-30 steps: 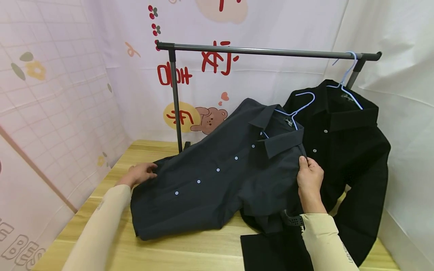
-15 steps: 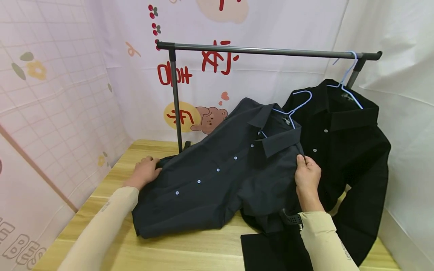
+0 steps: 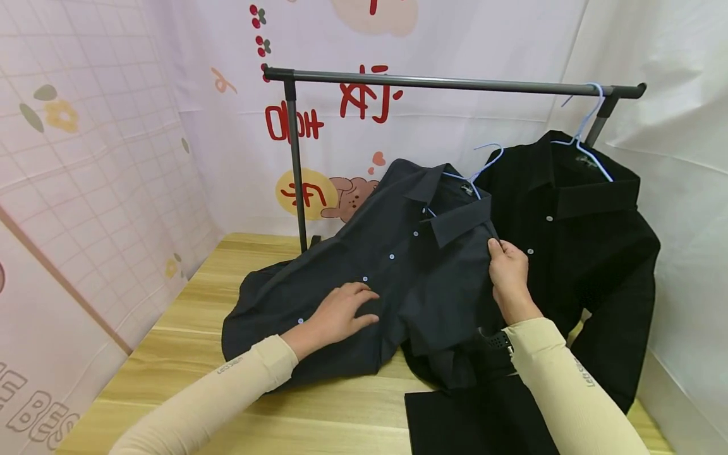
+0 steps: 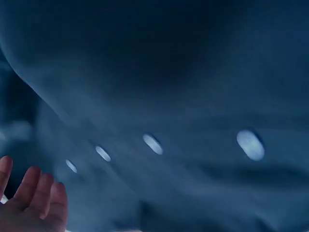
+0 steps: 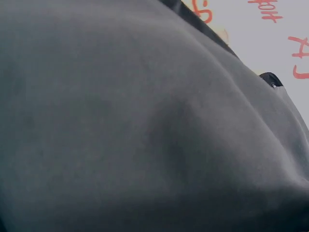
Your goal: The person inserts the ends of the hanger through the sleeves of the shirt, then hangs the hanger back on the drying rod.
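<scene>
A dark button-up shirt (image 3: pixel 341 265) slants across the table in the head view, its collar raised toward the right. A light blue hanger (image 3: pixel 483 169) sits in its neck, with the hook free of the rail. My right hand (image 3: pixel 510 278) pinches the shirt near the shoulder below the collar. Over the lower front, beside the button row, my left hand (image 3: pixel 335 314) reaches with fingers extended and holds nothing. Those fingers (image 4: pixel 41 198) also show at the lower left of the left wrist view, with the shirt's pale buttons (image 4: pixel 153 144). Shirt fabric (image 5: pixel 120 121) fills most of the right wrist view.
A grey metal rail (image 3: pixel 432 82) on two posts spans the back. At its right end a black shirt (image 3: pixel 591 246) hangs on another light blue hanger (image 3: pixel 589 120). Black cloth (image 3: pixel 472 417) lies on the wooden table (image 3: pixel 352 417) at the front. Printed fabric walls enclose the sides.
My left hand has left the shirt's far left edge and moved right over its front. My right hand has shifted slightly left and up, carrying the collar and hanger with it.
</scene>
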`<action>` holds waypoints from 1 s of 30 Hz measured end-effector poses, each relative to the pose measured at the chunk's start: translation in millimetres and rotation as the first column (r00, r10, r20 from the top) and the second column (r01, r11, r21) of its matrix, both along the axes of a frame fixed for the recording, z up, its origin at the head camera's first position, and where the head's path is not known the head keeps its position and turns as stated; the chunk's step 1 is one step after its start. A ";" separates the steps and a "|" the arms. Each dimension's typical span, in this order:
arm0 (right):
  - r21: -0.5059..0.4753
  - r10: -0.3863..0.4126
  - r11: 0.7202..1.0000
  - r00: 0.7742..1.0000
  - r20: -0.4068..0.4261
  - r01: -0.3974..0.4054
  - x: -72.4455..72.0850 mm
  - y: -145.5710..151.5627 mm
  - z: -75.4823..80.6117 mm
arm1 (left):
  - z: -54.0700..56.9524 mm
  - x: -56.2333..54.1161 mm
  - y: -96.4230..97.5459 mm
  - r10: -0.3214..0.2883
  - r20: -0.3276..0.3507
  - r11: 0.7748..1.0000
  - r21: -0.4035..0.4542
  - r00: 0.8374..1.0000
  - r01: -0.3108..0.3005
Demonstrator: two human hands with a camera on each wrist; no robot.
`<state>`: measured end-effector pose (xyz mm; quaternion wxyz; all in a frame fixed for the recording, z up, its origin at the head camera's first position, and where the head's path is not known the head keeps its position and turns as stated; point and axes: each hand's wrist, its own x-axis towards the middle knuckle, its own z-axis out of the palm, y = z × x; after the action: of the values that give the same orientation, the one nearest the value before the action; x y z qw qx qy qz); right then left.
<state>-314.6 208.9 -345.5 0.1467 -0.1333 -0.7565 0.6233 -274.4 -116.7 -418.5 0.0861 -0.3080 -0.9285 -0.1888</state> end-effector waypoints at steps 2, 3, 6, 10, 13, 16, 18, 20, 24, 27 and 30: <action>0.009 0.015 1.000 1.000 0.005 -0.015 -3.8 -0.9 1.2 | -4.2 10.0 10.1 -0.023 0.011 1.000 0.006 1.000 0.022; 0.016 0.020 1.000 1.000 0.006 -0.020 -5.6 -1.1 1.5 | -6.6 14.3 14.5 -0.034 0.011 0.999 0.013 0.999 0.034; 0.036 0.035 0.999 0.999 -0.006 -0.035 -9.8 -0.5 0.7 | -14.1 26.4 27.3 -0.064 0.009 0.998 0.030 0.998 0.064; 0.063 0.045 0.997 0.998 -0.048 -0.042 -14.0 4.1 -6.3 | -24.7 41.2 44.5 -0.091 0.041 0.995 0.054 0.995 0.088; 0.095 0.041 0.995 0.997 -0.073 -0.034 -15.5 8.6 -13.8 | -31.8 51.5 58.9 -0.077 0.101 0.996 0.045 0.992 0.073; 0.126 0.028 0.992 0.996 -0.083 -0.017 -14.6 11.8 -20.2 | -39.1 60.9 75.0 -0.034 0.214 0.999 0.023 0.976 0.029; 0.139 0.017 0.990 0.995 -0.096 -0.004 -13.3 12.2 -23.2 | -43.6 67.3 85.9 0.016 0.287 1.000 -0.013 0.958 -0.013; 0.140 0.011 0.990 0.994 -0.108 0.005 -12.1 11.2 -25.7 | -47.4 72.9 96.9 0.065 0.325 0.997 -0.061 0.944 -0.047; 0.125 0.006 0.992 0.993 -0.116 0.009 -8.2 5.1 -28.9 | -54.1 80.2 112.6 0.133 0.255 0.983 -0.154 0.958 -0.096; 0.111 0.000 0.994 0.994 -0.111 0.013 -8.0 4.7 -28.5 | -57.5 77.8 119.4 0.125 0.179 0.984 -0.147 0.976 -0.099; 0.116 -0.005 0.993 0.994 -0.114 0.019 -7.5 4.1 -27.7 | -56.6 74.5 114.3 0.068 0.149 0.996 -0.072 0.987 -0.057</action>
<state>-322.1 213.0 -373.2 0.2006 -0.0936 -0.7813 0.5836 -199.9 -2.4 -475.1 0.0109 -0.2662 -0.9474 -0.1774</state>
